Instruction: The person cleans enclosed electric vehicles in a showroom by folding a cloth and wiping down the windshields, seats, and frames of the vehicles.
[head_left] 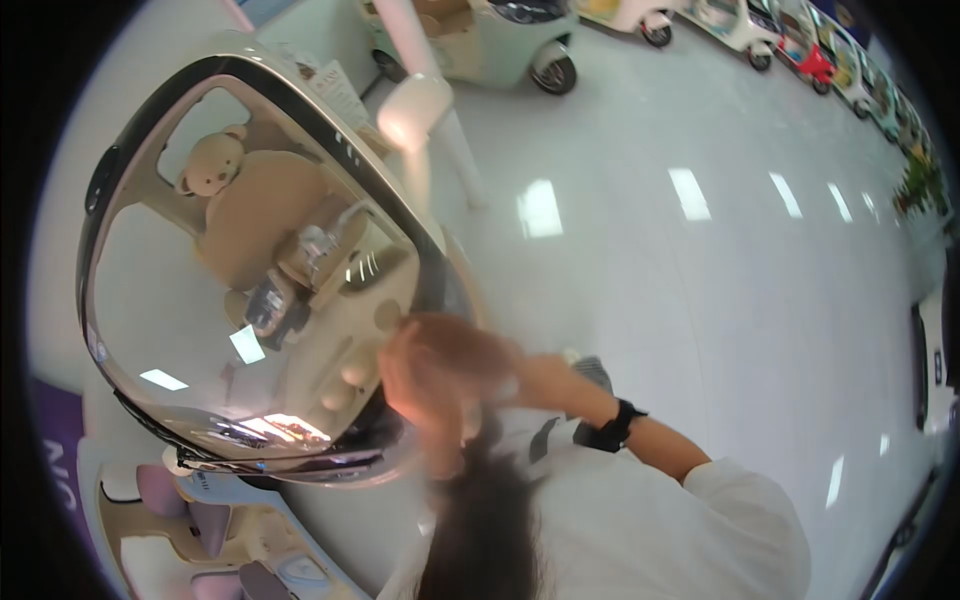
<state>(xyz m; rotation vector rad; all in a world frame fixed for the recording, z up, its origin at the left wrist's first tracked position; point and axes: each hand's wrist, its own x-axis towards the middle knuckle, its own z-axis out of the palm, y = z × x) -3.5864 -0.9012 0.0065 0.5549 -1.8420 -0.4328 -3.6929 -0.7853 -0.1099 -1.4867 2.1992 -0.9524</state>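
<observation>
My two hands are together in front of the lower right corner of a small vehicle's windshield [160, 290], smeared by motion. My left hand [415, 385] comes up from below. My right hand [490, 368] reaches in from the right and overlaps it; a black watch or band [610, 428] is on that wrist. Whether anything is between the fingers cannot be made out. Dark hair [480, 530] hangs below the hands, next to a white sleeve [740, 510].
Behind the glass, a teddy bear [215, 165] sits on a tan seat [265, 205]. A side mirror [415, 110] juts out at the vehicle's right. Another small vehicle [240, 530] stands lower left. Scooters [500, 50] line the back of the shiny floor [640, 270]; a plant [920, 185] stands far right.
</observation>
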